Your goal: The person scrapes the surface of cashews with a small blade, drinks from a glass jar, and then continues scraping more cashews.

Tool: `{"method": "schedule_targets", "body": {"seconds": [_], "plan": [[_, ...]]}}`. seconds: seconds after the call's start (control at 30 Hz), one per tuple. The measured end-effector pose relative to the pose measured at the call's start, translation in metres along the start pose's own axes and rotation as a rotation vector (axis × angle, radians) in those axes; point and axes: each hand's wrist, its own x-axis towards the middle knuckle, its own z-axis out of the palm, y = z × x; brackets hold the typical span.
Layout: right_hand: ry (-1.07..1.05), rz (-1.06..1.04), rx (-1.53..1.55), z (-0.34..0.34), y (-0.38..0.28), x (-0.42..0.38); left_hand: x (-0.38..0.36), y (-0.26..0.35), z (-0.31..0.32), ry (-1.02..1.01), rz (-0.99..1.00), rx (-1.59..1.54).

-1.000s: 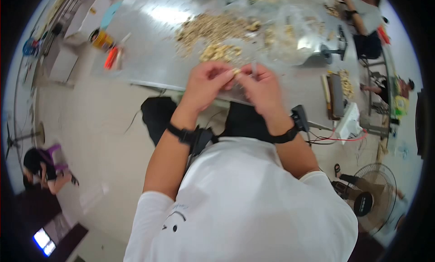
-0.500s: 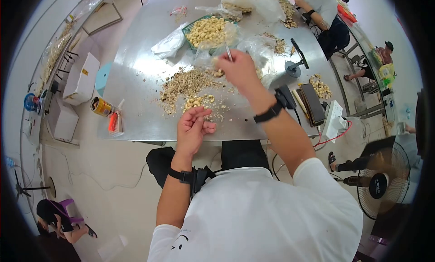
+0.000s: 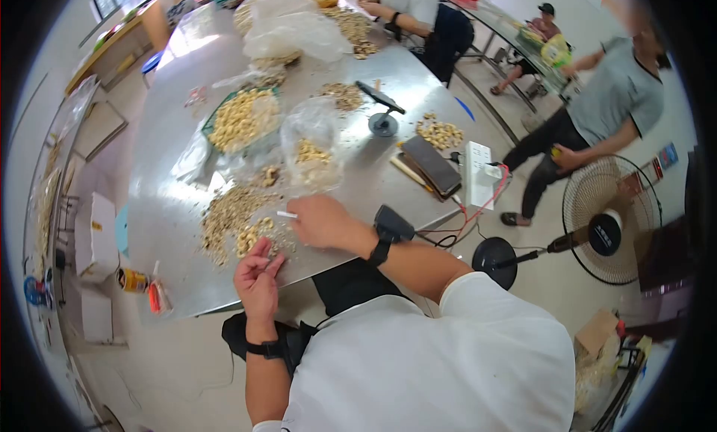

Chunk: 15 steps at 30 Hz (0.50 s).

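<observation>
My right hand (image 3: 321,221) is closed around a slim, pale, stick-like tool (image 3: 286,215), whose tip points left over the table. Just left of it and nearer the edge, my left hand (image 3: 258,286) has thumb and fingers drawn together; whatever they hold is too small to make out. Beyond my left fingertips lies a small group of cashew nuts (image 3: 250,236), beside a heap of brown skin crumbs (image 3: 224,219). Farther back, a green basket (image 3: 211,139) holds many pale cashews. A clear plastic bag (image 3: 302,126) with more nuts sits to its right.
On the metal table (image 3: 358,174) are a phone stand (image 3: 383,123), a dark phone (image 3: 432,167), a power strip (image 3: 478,179) and a yellow can (image 3: 133,280). More nuts (image 3: 439,133) lie at right. A fan (image 3: 609,227) and a standing person (image 3: 609,103) are beyond.
My right hand has come back from the basket area toward my left hand, still with the thin tool. My left fingers have drawn together. The view has turned right, showing a standing person.
</observation>
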Motion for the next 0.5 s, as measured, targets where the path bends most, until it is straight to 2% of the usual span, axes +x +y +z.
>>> {"method": "schedule_targets", "body": {"seconds": [0.17,0.27,0.37,0.47,0.5], "plan": [[0.004,0.063,-0.105,0.007,0.019,-0.038,0.0,0.003,0.009,-0.015,-0.052,0.183],[0.065,-0.011,-0.156,0.014,0.03,-0.044,0.001,0.006,0.016,-0.032,-0.042,0.215],[0.082,-0.071,-0.101,-0.002,0.012,-0.05,0.003,0.007,0.024,-0.101,0.064,0.229],[0.41,-0.241,0.097,0.002,-0.026,-0.056,0.002,0.017,0.038,-0.13,0.038,0.152],[0.342,-0.281,0.211,-0.006,-0.045,-0.058,0.001,0.02,0.044,-0.117,-0.003,0.035]]}}
